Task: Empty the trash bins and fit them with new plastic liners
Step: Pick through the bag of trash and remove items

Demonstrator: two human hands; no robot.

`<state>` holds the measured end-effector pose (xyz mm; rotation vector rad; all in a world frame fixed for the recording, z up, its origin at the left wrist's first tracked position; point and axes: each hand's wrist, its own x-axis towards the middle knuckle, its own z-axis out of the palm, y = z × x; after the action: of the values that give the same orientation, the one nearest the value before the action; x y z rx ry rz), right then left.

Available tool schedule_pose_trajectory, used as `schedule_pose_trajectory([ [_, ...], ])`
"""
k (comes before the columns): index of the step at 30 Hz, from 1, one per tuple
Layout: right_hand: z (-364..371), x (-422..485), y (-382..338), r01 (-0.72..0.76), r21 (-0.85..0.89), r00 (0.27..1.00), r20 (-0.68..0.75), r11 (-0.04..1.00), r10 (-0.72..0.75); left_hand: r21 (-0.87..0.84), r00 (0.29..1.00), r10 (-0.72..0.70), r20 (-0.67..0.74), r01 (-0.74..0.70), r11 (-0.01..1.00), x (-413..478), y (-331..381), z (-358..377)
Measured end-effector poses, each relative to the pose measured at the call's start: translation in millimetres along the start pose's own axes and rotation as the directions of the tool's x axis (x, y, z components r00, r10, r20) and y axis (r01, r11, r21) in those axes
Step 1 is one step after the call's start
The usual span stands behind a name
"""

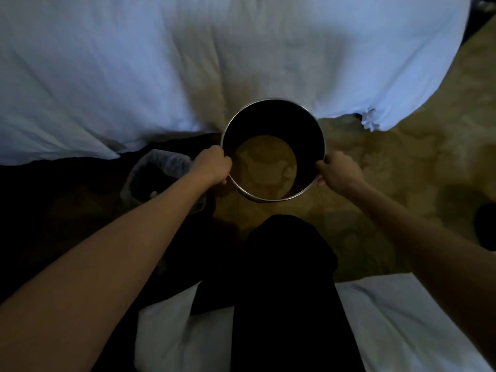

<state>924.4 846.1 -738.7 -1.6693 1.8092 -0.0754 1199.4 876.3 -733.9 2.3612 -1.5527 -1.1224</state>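
**Bin held at the rim by both hands, no liner in it**

Far left: the white bedding hangs down to the floor. Just below its edge sits a crumpled clear plastic bag with something dark inside. Probably the pulled liner, set beside the bin to keep it out of the way.

Left hand: fingers curled over the left side of the rim, thumb outside, gripping it.

Bin: round, dark inner wall, bare metal rim, mouth facing up toward the camera, between the two hands and in front of the person's dark-clad leg. No plastic over the rim. The base shows a tan pattern like the floor; cannot tell whether it is the bottom or the floor seen through it, nor whether the bin rests on the floor or is lifted.

Right hand: pinches the opposite side of the rim. The paired grip keeps the mouth level and open, which suits checking or repositioning.

Right: patterned carpet.

Judgement: emptying done here; new liner not yet fitted.
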Motion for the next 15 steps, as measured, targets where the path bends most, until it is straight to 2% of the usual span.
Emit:
schedule_pose_trajectory([
  [5, 38, 54, 44, -0.148, 0.034, 0.986, 0.081, 0.988, 0.145, 0.082, 0.999, -0.038, 0.034, 0.036, 0.996, 78, 3, 58],
  [9, 60, 91, 72, -0.204, 0.092, 0.976, 0.100, 0.975, 0.195, 0.116, 0.997, -0.039, 0.067, 0.031, 0.993, 122, 5, 91],
  [10, 65, 100, 76, -0.219, 0.107, 0.971, 0.127, 0.970, 0.205, 0.103, 0.993, -0.059, 0.107, 0.048, 0.994, 131, 3, 96],
  [12, 77, 110, 85, -0.262, 0.127, 0.947, 0.222, 0.957, 0.230, 0.071, 0.956, -0.111, 0.272, 0.095, 0.993, 144, -3, 106],
  [14, 88, 109, 93, -0.307, 0.148, 0.923, 0.288, 0.940, 0.256, 0.066, 0.902, -0.111, 0.417, 0.091, 0.994, 147, -9, 111],
  [15, 90, 105, 95, -0.320, 0.166, 0.920, 0.289, 0.933, 0.264, 0.054, 0.890, -0.095, 0.445, 0.079, 0.995, 146, -11, 113],
])
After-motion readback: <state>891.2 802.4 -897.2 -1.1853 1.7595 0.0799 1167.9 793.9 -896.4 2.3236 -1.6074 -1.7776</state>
